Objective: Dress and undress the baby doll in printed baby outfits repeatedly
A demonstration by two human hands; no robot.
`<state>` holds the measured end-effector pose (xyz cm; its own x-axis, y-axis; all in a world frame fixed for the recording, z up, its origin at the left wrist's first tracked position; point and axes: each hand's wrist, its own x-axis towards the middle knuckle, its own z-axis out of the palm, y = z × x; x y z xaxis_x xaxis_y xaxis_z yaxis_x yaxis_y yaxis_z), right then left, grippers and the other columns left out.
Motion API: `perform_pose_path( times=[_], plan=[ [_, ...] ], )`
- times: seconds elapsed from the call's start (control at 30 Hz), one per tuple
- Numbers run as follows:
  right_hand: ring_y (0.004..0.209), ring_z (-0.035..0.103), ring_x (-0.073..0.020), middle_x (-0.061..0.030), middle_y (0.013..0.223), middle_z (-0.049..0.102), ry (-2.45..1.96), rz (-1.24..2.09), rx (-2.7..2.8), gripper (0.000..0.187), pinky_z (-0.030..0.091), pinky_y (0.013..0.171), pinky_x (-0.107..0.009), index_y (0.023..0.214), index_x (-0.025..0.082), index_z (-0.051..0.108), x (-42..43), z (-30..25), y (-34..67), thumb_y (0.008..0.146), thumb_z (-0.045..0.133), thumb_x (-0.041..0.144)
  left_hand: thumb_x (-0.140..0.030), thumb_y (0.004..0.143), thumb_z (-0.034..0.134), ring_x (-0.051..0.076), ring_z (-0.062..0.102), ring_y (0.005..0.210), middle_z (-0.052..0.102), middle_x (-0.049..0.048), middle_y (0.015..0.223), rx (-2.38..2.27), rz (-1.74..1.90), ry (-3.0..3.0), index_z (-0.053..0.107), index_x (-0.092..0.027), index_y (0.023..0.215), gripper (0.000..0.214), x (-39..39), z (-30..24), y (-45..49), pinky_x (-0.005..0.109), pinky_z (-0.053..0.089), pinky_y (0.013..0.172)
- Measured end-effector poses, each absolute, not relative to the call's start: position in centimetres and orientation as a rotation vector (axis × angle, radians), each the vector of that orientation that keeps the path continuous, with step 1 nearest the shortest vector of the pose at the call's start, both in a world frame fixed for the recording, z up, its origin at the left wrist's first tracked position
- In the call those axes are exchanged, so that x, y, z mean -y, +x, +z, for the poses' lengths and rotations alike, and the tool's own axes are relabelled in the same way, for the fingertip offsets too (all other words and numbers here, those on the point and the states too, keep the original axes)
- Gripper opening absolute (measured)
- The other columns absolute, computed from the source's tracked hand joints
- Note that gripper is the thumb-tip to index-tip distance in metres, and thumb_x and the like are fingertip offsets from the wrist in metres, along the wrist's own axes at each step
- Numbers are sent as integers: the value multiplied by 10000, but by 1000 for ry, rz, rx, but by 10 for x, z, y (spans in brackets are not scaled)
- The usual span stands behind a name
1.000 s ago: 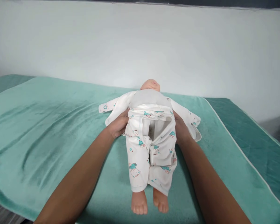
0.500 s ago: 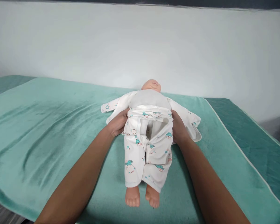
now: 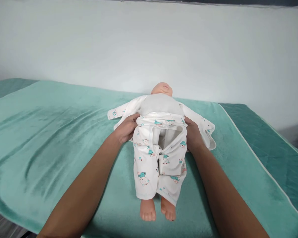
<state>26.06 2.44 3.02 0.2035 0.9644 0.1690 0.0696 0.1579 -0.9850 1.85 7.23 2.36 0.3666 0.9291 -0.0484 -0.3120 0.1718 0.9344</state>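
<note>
A baby doll (image 3: 161, 89) lies on its back on a teal blanket (image 3: 52, 132), head away from me. It wears white printed trousers (image 3: 159, 155) and an open printed top spread out under it (image 3: 203, 129). My left hand (image 3: 125, 129) grips the trousers' waistband at the doll's left-side hip in view, fingers curled. My right hand (image 3: 192, 132) holds the waistband on the other side, fingers mostly hidden behind the cloth. The doll's bare feet (image 3: 157, 210) stick out of the trouser legs toward me.
The blanket covers a padded surface with darker quilted teal (image 3: 270, 142) showing at the right. A pale wall (image 3: 149, 46) rises right behind the doll's head. The blanket's near edge (image 3: 10, 215) hangs at the lower left.
The waistband has been pulled a little higher on the doll's belly. The doll's legs slid away from me, then back slightly; both hands stayed at the hips.
</note>
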Motion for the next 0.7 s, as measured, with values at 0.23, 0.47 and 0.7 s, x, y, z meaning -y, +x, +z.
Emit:
perform_pose_path(
  times=[0.23, 0.47, 0.7],
  plan=[
    [963, 632, -285, -38, 941, 734, -1304, 834, 1254, 191, 508, 883, -418, 865, 227, 679, -20, 35, 261, 745, 675, 376, -71, 529, 621, 108, 555, 577, 626, -6, 644, -585, 937, 878, 671, -129, 719, 206, -71, 37, 7, 224, 460, 565],
    [934, 625, -236, -22, 990, 664, -1297, 768, 1284, 372, 513, 825, -373, 1044, 265, 568, -19, 29, 274, 704, 719, 276, -294, 731, 777, 103, 524, 603, 581, -12, 679, -723, 1061, 912, 614, -154, 759, 216, -69, 38, 12, 224, 420, 557],
    [1012, 572, -189, -22, 1053, 577, -1107, 610, 1498, 119, 498, 874, -332, 914, 268, 628, -14, 37, 287, 806, 666, 236, -405, 768, 786, 69, 413, 588, 496, -46, 702, -747, 1125, 1235, 598, -192, 815, 287, -68, 35, 6, 205, 339, 551]
  ],
)
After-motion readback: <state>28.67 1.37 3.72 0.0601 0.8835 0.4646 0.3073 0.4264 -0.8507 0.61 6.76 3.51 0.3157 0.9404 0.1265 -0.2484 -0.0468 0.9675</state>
